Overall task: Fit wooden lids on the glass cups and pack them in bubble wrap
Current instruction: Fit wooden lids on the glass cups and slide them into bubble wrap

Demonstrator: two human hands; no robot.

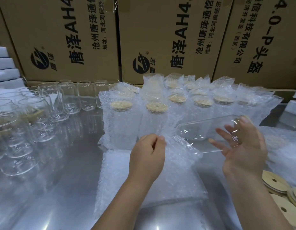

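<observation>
My right hand (243,146) holds a clear glass cup (205,128) lying on its side, base pointing left; a wooden lid edge shows by my thumb at its mouth. My left hand (147,156) pinches the top edge of a bubble-wrap bag (175,165), which hangs just below and left of the cup's base. Under it lies a stack of flat bubble-wrap bags (120,180). Several lidded cups packed in bubble wrap (122,120) stand behind. Several bare glass cups (49,103) stand at the left. Loose wooden lids (275,181) lie at the lower right.
Large printed cardboard boxes (69,39) wall off the back of the shiny metal table (64,180). White foam blocks (4,63) are stacked at the far left. More bubble wrap lies at the right edge (286,156).
</observation>
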